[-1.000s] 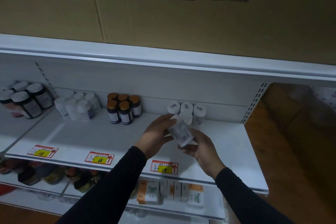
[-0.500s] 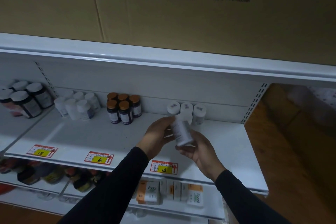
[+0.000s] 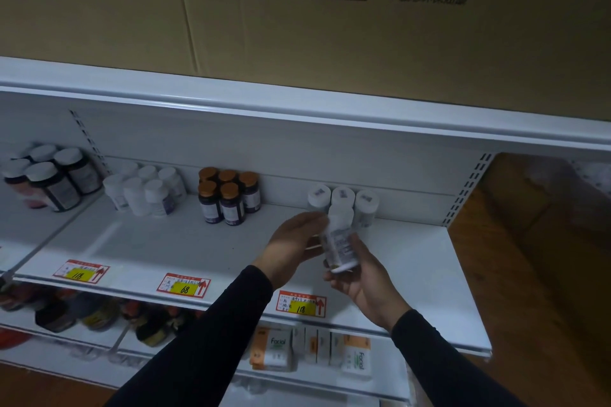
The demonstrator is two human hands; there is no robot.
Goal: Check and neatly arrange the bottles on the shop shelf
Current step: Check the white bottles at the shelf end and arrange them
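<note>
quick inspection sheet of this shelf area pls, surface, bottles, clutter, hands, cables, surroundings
surface: white shop shelf, three red-and-yellow price tags on its front edge.
job's things: white bottle held in front of the shelf, cap up, tilted; three white bottles in a row at the back wall behind it; orange-capped dark bottles grouped; small white bottles grouped; dark bottles with white caps on the next bay.
clutter: nothing seen.
grippers: left hand touches the bottle near its cap; right hand grips its base.
cables: nothing seen.
surroundings: cardboard carton on top; boxes and jars on the lower shelf; wooden floor at right.
</note>
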